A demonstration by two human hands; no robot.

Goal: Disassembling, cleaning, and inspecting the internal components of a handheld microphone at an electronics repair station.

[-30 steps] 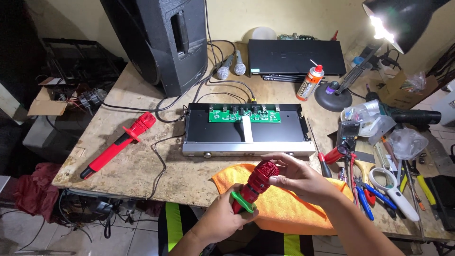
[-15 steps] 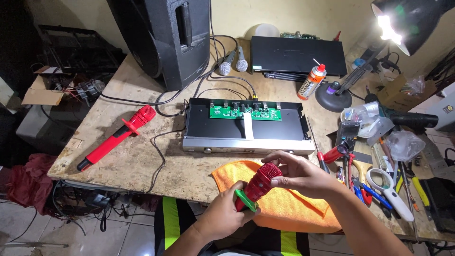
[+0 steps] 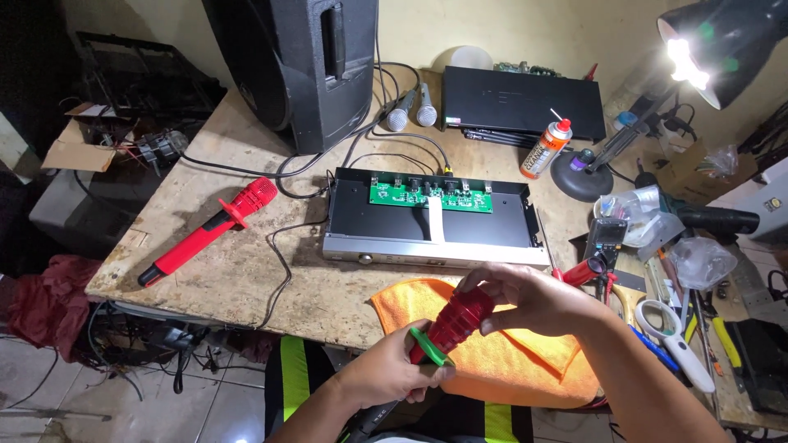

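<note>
Both hands grip my red microphone point(image 3: 456, 321) over the orange cloth point(image 3: 509, 361); left hand point(image 3: 392, 371) clamped at green ring point(image 3: 432, 348), right hand point(image 3: 525, 297) closed round grille end; looks light, rigid, mesh prob dents; hold body.

We have only 1 view, head-worn, looking steeply down and forward over the bench point(image 3: 246, 279) from close above both hands, wall at the top edge.
</note>
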